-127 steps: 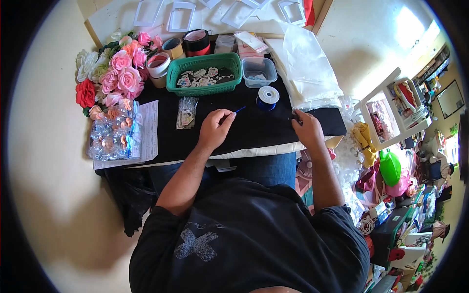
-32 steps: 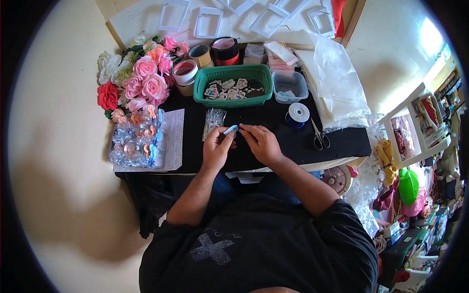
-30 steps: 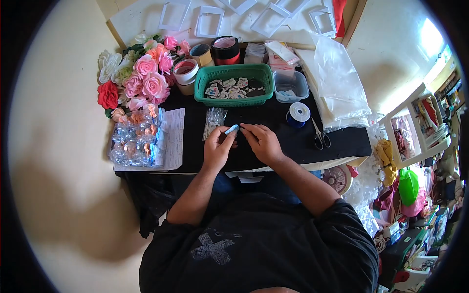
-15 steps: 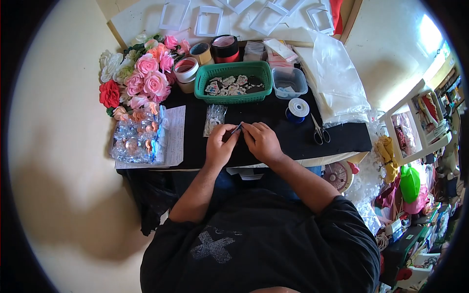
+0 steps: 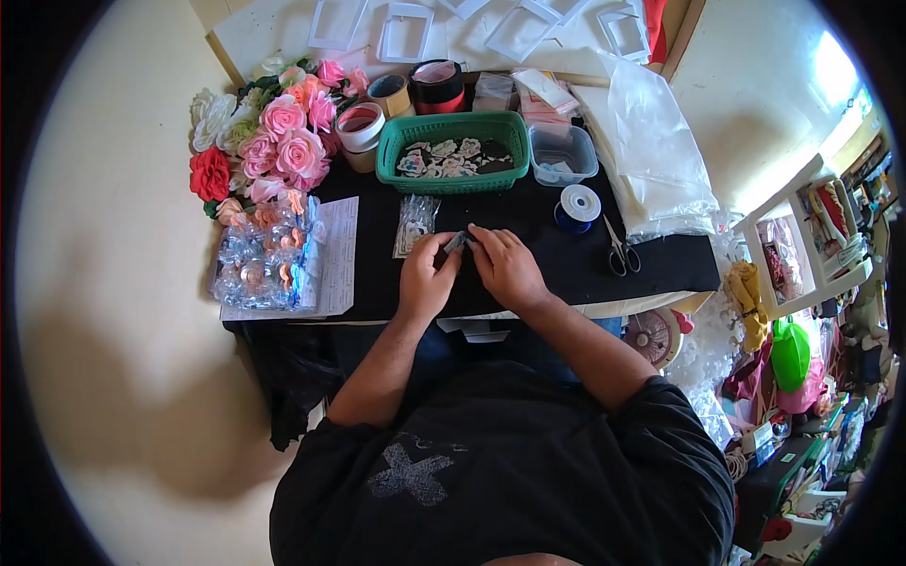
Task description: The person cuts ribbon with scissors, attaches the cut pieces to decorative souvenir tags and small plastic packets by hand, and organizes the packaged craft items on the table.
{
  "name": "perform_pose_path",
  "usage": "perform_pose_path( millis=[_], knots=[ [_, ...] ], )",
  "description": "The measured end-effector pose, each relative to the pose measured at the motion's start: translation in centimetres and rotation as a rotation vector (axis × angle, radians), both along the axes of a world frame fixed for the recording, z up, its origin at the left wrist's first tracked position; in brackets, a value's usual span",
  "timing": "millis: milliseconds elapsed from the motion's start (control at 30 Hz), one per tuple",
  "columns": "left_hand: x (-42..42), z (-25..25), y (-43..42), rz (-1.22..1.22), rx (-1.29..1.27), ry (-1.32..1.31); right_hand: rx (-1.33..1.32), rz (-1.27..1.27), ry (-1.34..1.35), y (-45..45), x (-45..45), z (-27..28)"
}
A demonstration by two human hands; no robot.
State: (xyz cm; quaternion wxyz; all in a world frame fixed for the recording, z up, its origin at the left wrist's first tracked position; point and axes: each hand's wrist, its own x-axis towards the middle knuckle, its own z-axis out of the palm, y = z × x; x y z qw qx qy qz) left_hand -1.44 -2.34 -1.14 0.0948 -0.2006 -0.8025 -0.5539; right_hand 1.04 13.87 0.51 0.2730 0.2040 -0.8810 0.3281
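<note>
Over the near middle of the black cloth, my left hand (image 5: 427, 275) and my right hand (image 5: 508, 271) meet at the fingertips. Between them is a small blue-grey piece (image 5: 456, 241), pinched by both hands and too small to name exactly. A clear packet (image 5: 415, 224) of small white pieces lies just beyond my left hand. Straight ahead stands a green basket (image 5: 453, 186) with several white cut-out pieces (image 5: 440, 160) in it. A spool of blue ribbon (image 5: 577, 208) and scissors (image 5: 621, 253) sit to the right of my right hand.
Artificial flowers (image 5: 283, 141) and a wrapped bundle (image 5: 267, 259) on paper (image 5: 337, 255) occupy the left. Behind are tape rolls (image 5: 360, 126), a clear tub (image 5: 563, 170) and white frames (image 5: 406, 34). Plastic sheets (image 5: 651, 160) cover the right side.
The small piece between my fingertips has turned and now shows a broader grey-blue face. Both hands stay in nearly the same place, and the view has shifted slightly.
</note>
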Motion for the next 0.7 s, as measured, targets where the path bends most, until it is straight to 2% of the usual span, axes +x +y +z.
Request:
perform_pose_path(
  millis=[200,500,700],
  knots=[
    [0.1,0.1,0.1,0.0,-0.007,0.012,-0.098,0.007,-0.07,0.2,0.0,0.1],
    [0.7,1.3,0.2,-0.006,-0.038,0.024,-0.031,0.043,0.008,0.2,0.1,0.2],
    [0.9,1.7,0.2,-0.021,-0.073,0.007,0.059,-0.078,0.011,0.3,0.1,0.3]
  ],
)
